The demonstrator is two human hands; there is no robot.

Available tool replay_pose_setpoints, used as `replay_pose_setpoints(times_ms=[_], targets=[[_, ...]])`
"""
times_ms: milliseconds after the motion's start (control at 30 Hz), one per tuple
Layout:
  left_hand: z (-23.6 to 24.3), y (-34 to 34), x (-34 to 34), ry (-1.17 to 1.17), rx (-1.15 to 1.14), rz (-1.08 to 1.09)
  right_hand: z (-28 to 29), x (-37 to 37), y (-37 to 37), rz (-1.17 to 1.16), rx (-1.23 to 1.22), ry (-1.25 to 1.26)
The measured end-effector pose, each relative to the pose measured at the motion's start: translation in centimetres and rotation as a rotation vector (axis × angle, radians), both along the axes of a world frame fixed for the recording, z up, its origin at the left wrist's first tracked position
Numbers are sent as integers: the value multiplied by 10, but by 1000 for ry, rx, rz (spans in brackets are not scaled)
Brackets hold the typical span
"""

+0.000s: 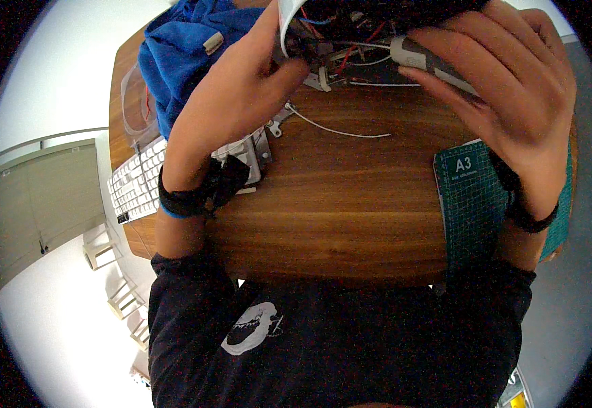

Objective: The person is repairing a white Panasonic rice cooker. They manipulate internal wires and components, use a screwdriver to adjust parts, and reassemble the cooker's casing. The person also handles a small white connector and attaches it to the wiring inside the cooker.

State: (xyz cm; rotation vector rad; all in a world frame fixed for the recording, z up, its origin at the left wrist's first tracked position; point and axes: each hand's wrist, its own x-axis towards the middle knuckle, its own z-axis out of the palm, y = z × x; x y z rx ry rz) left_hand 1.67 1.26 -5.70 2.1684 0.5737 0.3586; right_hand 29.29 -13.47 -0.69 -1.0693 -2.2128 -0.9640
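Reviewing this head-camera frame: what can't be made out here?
- Wired device: its top is cut off by the upper edge of the head view, so its kind is unclear.
- Grey-handled tool: the right hand covers its far end, while its tip is lost among the wires.
- Left hand: fingertips buried in the wiring; grip unclear.
- White keyboard: partly under the left forearm.
- Green cutting mat: partly under the right forearm.

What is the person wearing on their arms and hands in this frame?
Both hands are bare. The left hand has a black strap with a blue edge at the wrist; the right hand has a thin black wristband. Dark short sleeves cover the upper arms.
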Motion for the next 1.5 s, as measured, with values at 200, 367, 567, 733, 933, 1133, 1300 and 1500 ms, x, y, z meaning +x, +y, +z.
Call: replay_pose_setpoints(times_ms=[200,367,567,733,933,1133,1300,1500], targets=[[2,0,0,10,-29,2,23,-22,-21,-93,-80,-19],[3,0,3,25,38,-14,26,-26,-24,-117,-93,-20],[0,3,-3,35,34,-6,25,-27,-22,-107,-90,-23],[-2,6,-3,12,53,-55,24,-28,-22,-112,-94,-27],[-3,7,-2,31,39,-32,26,-33,-25,-141,-116,-33],[-2,3,-1,6,1,1,27,-37,-26,-164,-142,-25],[4,1,-2,82,6,11,28,-40,-28,-180,-148,-32],[-3,2,-1,-15,20,-13,29,-41,-28,-203,-157,-66]])
